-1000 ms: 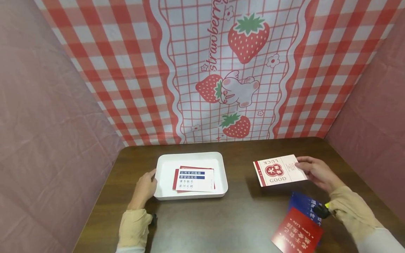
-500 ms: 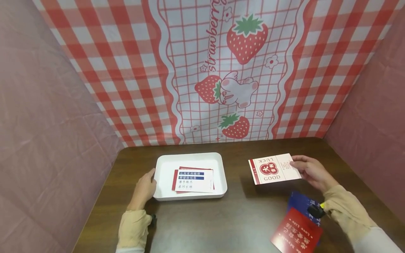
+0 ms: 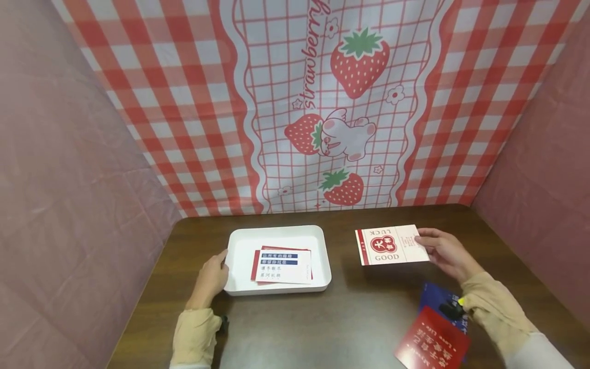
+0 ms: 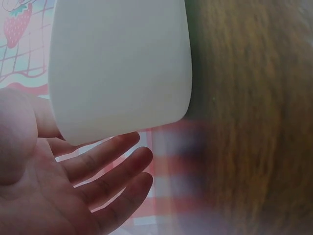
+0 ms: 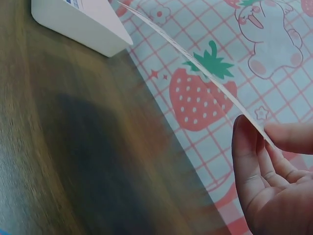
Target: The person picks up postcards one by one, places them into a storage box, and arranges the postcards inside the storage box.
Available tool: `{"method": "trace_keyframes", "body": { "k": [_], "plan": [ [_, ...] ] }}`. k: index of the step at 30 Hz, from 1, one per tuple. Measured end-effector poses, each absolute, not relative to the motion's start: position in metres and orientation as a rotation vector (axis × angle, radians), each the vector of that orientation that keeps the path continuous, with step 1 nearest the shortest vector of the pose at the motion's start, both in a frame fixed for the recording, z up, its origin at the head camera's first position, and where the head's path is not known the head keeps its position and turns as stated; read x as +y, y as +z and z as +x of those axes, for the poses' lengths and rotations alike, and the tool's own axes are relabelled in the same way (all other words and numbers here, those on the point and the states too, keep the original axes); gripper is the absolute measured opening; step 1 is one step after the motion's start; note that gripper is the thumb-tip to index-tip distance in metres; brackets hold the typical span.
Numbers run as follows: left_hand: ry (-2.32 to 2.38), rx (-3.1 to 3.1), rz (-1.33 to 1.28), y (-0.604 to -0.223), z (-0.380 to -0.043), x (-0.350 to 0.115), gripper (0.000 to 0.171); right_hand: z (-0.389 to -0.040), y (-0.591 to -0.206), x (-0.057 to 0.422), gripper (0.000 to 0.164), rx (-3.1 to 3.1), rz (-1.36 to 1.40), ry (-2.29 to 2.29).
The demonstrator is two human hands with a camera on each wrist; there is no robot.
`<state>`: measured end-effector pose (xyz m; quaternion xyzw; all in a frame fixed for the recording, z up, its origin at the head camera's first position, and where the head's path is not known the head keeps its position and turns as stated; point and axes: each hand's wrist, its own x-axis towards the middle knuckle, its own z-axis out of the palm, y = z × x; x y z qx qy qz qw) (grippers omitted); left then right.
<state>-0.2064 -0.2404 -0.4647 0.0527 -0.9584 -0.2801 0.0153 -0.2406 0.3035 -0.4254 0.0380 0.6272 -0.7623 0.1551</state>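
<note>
In the head view my right hand (image 3: 449, 252) pinches a white and red "GOOD LUCK" postcard (image 3: 392, 246) by its right end. The card is held above the table; in the right wrist view it shows nearly edge-on, slightly bent, between thumb and fingers (image 5: 244, 154). My left hand (image 3: 212, 279) holds the left end of a shallow white tray (image 3: 240, 266). In the left wrist view the thumb goes over the rim, while the other fingers (image 4: 120, 169) lie outside the wall. Inside the tray, a white printed card (image 3: 283, 266) overlaps red cards.
A red card (image 3: 433, 338) lies partly over a blue card (image 3: 433, 297) at the table's front right, beneath my right forearm. Brown wooden tabletop (image 3: 341, 318) spreads between tray and cards. A strawberry-print cloth (image 3: 295, 179) hangs behind; pink cloth (image 3: 92, 205) hangs at both sides.
My right hand has moved left with the postcard, bringing it nearer the tray. My left hand stays at the tray's left end, and the tray and the cards in it look unmoved.
</note>
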Motion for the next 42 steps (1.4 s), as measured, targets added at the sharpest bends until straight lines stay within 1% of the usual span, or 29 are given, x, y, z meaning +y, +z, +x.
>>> {"method": "trace_keyframes", "body": {
  "k": [14, 23, 34, 42],
  "plan": [
    [-0.895, -2.982, 0.155, -0.459, -0.209, -0.24, 0.048, -0.241, -0.42, 0.287, 0.018, 1.764, 0.078, -2.197],
    [-0.89, -2.971, 0.155, -0.46, -0.208, -0.239, 0.049, -0.243, -0.417, 0.274, 0.029, 1.763, 0.049, -2.173],
    [-0.92, -2.996, 0.199, -0.463, -0.209, -0.24, 0.051, -0.24, -0.423, 0.262, 0.029, 1.736, 0.051, -2.214],
    [-0.885, -2.988, 0.171, -0.466, -0.206, -0.241, 0.05, -0.239, -0.424, 0.255, 0.04, 1.756, 0.059, -2.208]
  ]
}}
